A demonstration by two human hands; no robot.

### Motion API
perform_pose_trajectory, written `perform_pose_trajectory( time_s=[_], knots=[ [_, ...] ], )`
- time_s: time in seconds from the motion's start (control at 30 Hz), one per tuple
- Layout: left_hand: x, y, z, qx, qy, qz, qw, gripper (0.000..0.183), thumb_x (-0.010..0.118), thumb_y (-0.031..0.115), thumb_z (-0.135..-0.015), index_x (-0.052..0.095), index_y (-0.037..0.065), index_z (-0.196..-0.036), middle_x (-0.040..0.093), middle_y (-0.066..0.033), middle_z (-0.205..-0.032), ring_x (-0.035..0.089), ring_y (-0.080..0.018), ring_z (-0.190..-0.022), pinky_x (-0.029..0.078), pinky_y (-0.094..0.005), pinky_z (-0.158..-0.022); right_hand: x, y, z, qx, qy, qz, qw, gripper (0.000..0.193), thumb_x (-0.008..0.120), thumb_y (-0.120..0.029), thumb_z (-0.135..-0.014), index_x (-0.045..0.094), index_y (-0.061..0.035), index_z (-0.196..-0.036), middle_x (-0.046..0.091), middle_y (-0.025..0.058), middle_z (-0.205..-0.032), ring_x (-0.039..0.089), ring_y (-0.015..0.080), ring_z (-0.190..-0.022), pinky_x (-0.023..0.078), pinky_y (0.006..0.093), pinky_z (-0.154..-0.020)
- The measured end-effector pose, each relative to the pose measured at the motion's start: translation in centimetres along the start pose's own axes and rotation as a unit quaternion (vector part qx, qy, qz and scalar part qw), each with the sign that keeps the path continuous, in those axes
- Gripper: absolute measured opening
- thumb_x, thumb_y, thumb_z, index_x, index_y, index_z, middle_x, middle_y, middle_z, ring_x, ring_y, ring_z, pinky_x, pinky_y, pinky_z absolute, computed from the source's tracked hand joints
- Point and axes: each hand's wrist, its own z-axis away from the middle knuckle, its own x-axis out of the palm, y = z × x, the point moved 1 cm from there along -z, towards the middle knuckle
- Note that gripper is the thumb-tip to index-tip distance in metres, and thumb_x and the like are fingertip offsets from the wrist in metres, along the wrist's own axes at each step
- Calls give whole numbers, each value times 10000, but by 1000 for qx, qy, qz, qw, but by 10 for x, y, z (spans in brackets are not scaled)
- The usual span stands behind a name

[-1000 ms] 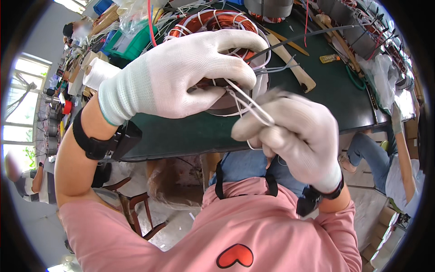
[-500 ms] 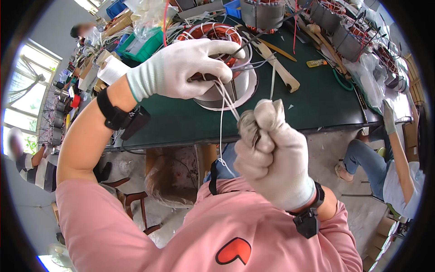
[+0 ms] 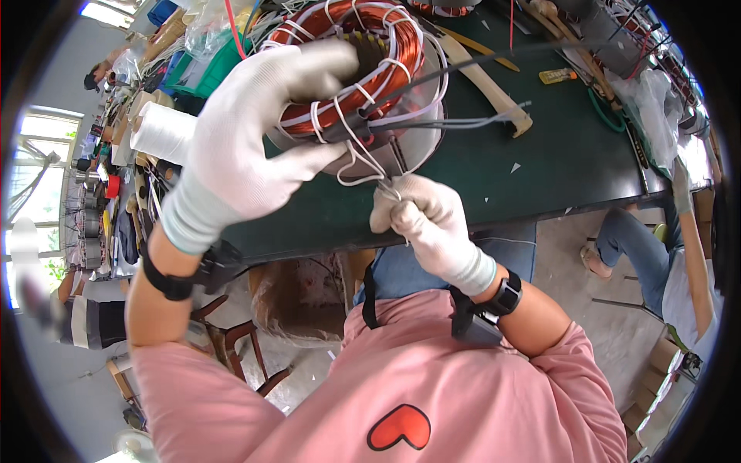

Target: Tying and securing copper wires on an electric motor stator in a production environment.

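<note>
A motor stator's copper winding ring (image 3: 403, 58), laced with white cord, sits on the dark green bench. My left hand (image 3: 239, 139), in a white glove, reaches over its left side with fingers and thumb apart; the fingers are blurred by motion. White cord (image 3: 360, 180) hangs in a loop from the winding's near edge. At that edge my gloved right hand (image 3: 428, 220) is closed in a pinch on the cord. A small grey metallic piece shows at its fingertips, too small to name. Dark and grey lead wires (image 3: 471, 119) stick out rightward from the ring.
A wooden-handled tool (image 3: 494, 96) lies right of the stator, near a yellow tube (image 3: 557, 76). On the left stand a white thread spool (image 3: 162, 133) and a green bin (image 3: 202, 69). A co-worker's arm (image 3: 695, 247) rests at the bench's right end.
My left hand has opened from its curled grip and shifted left and down. My right hand has moved up-left to the winding's near edge. The view has shifted nearer the stator.
</note>
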Motion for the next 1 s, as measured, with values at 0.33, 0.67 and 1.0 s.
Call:
perform_pose_trajectory(
  time_s=[0.33,0.67,1.0],
  knots=[
    [23,2,-7,41,141,-78,986,386,848,87,-674,711,39,-1031,686,-73,-969,624,-259,-939,473,-339,-882,5,-20,29,-139,118,166,969,235,540,-172,-1025,702,-3,-1008,696,55,-850,536,74,-664,440,228,-612],
    [27,1,-1,58,140,-115,982,406,843,68,-707,693,14,-1080,676,-106,-1028,630,-257,-960,494,-343,-883,-75,-82,119,243,-133,-150,949,216,641,-258,-977,691,-56,-1036,623,6,-897,540,111,-776,459,237,-708],
    [10,-26,5,72,114,-30,990,419,804,33,-762,657,-13,-1152,657,-108,-1134,628,-178,-1016,498,-299,-912,-139,-161,218,-56,-175,-975,-123,233,478,-233,-1050,633,-62,-1085,660,58,-1087,615,110,-824,514,244,-726]
  ],
)
